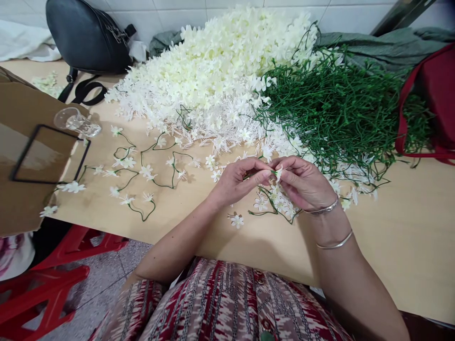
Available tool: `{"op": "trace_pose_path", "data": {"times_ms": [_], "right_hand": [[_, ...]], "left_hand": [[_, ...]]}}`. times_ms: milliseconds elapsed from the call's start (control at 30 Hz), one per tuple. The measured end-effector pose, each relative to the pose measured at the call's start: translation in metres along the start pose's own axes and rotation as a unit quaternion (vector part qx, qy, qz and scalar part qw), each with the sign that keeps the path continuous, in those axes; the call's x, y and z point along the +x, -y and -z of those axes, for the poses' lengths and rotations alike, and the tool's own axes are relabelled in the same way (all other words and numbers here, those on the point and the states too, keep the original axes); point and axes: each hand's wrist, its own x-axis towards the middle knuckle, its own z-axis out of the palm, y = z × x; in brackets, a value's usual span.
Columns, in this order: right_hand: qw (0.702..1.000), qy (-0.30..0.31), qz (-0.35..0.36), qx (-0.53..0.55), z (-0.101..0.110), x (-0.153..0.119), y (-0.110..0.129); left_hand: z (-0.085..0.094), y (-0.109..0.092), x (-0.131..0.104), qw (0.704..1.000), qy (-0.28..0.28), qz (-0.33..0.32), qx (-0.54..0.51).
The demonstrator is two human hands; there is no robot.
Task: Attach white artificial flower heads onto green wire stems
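Over the table, my left hand (243,177) pinches a green plastic stem close to its tip, most of the stem hidden by the fingers. Against that tip, my right hand (302,182) pinches a small white artificial flower (278,174); the fingertips of both hands nearly meet there. Below the hands lie loose white blossoms (261,203) and a curved green stem (272,203). A single white flower (236,220) rests nearer to me. To the left, several green stems with white flowers at their ends (145,171) are spread on the tabletop.
A large heap of white petals (220,66) stands at the back, beside a pile of green stems (341,104). A black bag (88,38), a clear plastic cup (76,122) and a cardboard box (31,156) are left; a red bag (437,99) is right. Red stools (46,289) stand below.
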Motion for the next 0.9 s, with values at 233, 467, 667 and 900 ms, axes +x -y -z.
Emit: {"op": "trace_pose_path", "data": {"times_ms": [233,467,667,900], "right_hand": [[1.0,-0.017,0.02,0.011,-0.006,0.002,-0.005],[1.0,0.004,0.029,-0.011,-0.006,0.003,-0.002],[0.999,0.018,0.035,-0.031,-0.003,0.006,-0.008],[0.978,-0.092,0.151,-0.108,-0.024,-0.015,0.026]], "left_hand": [[-0.001,0.005,0.001,1.0,-0.01,-0.011,-0.009],[0.001,0.009,0.002,0.999,-0.003,-0.03,0.037],[0.003,0.014,0.001,0.997,-0.011,-0.039,0.064],[0.008,0.0,0.005,0.989,-0.114,-0.075,-0.055]]}}
